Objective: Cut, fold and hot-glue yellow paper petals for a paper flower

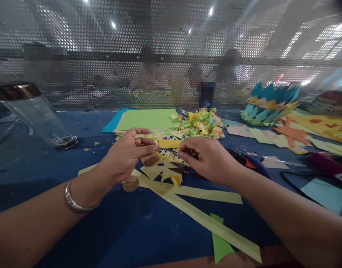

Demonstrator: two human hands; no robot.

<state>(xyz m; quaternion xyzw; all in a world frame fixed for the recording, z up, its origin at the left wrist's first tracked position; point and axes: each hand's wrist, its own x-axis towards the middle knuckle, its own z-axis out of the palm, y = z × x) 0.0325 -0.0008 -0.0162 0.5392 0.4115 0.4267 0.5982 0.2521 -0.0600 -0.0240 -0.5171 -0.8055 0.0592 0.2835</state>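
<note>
My left hand (132, 152), with a silver bangle at the wrist, is closed in a pinch on a small pale-yellow paper piece (156, 143). Across from it my right hand (203, 156) has thumb and fingers pressed together; what lies between them, if anything, is too small to make out. A curved yellow paper strip (169, 143) shows between the two hands; whether either touches it I cannot tell. Just below are pale-yellow paper with cut points (160, 169), a small folded yellow piece (176, 181) and scissors blades (178, 168), their handles partly behind my right hand.
Green sheets (148, 119) and a heap of folded paper bits (201, 124) lie beyond my hands. A glass bottle (42, 115) stands left. At right are a blue paper crown (271, 104) and a purple glue gun (327, 167). Long paper strips (204, 216) cross the front.
</note>
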